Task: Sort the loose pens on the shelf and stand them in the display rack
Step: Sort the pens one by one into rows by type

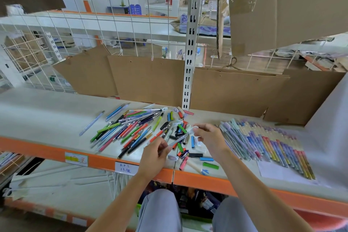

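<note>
pens [130, 130] lie loose in a heap on the shelf [47, 115] near its front edge, caps scattered beside them. toward the right end a sorted row [267, 145] lies flat. left hand [153, 158] and right hand [209, 139] pinch the two ends of one pale pen [178, 139] above the heap. no rack shows, so standing them up seems wholly left to do.

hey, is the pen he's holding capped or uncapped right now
Likely uncapped: the left hand grips the pale pen, the right hand pinches a white cap-like piece near its tip. Blur prevents certainty.
</note>
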